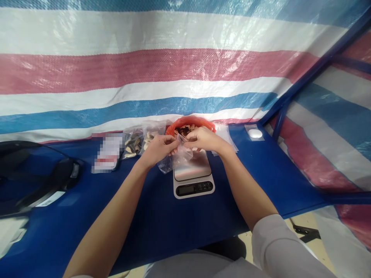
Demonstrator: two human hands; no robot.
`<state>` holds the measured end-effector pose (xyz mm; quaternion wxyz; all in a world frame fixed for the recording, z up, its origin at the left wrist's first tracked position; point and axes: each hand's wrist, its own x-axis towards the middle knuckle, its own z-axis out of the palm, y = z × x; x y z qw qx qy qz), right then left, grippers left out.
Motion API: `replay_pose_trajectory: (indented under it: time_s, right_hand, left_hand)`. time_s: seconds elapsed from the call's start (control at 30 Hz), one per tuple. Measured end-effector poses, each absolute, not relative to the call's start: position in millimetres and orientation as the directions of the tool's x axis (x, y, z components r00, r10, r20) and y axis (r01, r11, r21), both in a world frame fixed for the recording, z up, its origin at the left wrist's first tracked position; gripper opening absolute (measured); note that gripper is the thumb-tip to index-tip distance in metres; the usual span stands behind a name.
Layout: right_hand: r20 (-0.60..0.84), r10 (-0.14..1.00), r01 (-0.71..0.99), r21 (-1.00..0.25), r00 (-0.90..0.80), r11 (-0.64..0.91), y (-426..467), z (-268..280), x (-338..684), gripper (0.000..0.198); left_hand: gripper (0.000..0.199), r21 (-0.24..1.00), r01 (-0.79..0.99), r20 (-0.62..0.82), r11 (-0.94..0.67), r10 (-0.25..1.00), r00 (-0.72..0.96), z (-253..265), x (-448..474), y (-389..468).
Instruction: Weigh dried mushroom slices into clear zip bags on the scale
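Note:
My left hand (161, 149) and my right hand (203, 139) are close together over a kitchen scale (193, 170). Between them hangs a small clear plastic bag (184, 153), its upper edge pinched in the fingers of both. Whether anything is inside the bag, I cannot tell. Just behind my hands, an orange-red plastic bag (191, 119) stands open with brown and pale dried slices (183, 130) in it. The scale has a metal plate and a dark display; the figures on it cannot be read. Another clear bag (165, 165) lies beside the scale, under my left hand.
Clear bags of dried slices (132, 145) stand left of my left hand, beside a blurred phone-like item (108, 152). Flat clear bags (227, 136) lie at right, with a white oval object (255, 133) farther along. Black headgear (68, 170) sits at left. Striped sheeting (145, 65) rises behind.

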<state>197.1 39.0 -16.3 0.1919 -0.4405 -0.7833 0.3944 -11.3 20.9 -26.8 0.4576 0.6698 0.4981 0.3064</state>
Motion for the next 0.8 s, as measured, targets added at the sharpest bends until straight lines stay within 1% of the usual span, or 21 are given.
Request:
replay_pose_trajectory:
  time_s: [0.07, 0.17, 0.33, 0.4, 0.47, 0.5, 0.6, 0.67, 0.8]
  right_hand:
    - [-0.033, 0.849, 0.556, -0.769, -0.528, 0.316, 40, -18, 197, 0.023]
    - [-0.043, 0.860, 0.559, -0.775, -0.509, 0.293, 42, -20, 200, 0.021]
    - [-0.137, 0.876, 0.545, -0.823, -0.462, 0.159, 43, -18, 206, 0.017]
    - [-0.156, 0.881, 0.532, -0.838, -0.447, 0.121, 42, -18, 206, 0.016]
    - [-0.153, 0.887, 0.509, -0.854, -0.437, 0.104, 43, -18, 206, 0.016]
    - [-0.142, 0.889, 0.496, -0.862, -0.436, 0.106, 43, -18, 206, 0.017]
    - [-0.089, 0.891, 0.469, -0.871, -0.446, 0.148, 45, -18, 208, 0.022]
    - [-0.074, 0.886, 0.448, -0.880, -0.457, 0.157, 46, -18, 210, 0.022]
    - [-0.073, 0.882, 0.374, -0.919, -0.466, 0.122, 46, -17, 212, 0.020]
  left_hand:
    - [0.033, 0.908, 0.407, -0.041, -0.095, 0.949, 0.313, -27, -13, 22]
    - [0.031, 0.856, 0.499, -0.019, -0.134, 0.957, 0.290, -25, -17, 22]
    - [0.030, 0.714, 0.662, 0.032, -0.226, 0.956, 0.291, -25, -24, 23]
    - [0.030, 0.672, 0.681, 0.091, -0.291, 0.945, 0.314, -29, -24, 23]
    - [0.026, 0.660, 0.654, 0.183, -0.369, 0.924, 0.337, -33, -22, 23]
    - [0.028, 0.659, 0.633, 0.234, -0.407, 0.910, 0.342, -35, -20, 23]
    - [0.046, 0.653, 0.586, 0.333, -0.479, 0.877, 0.346, -40, -12, 20]
    - [0.056, 0.658, 0.580, 0.334, -0.481, 0.876, 0.348, -43, -7, 17]
    - [0.077, 0.685, 0.593, 0.269, -0.423, 0.904, 0.334, -50, 2, 12]
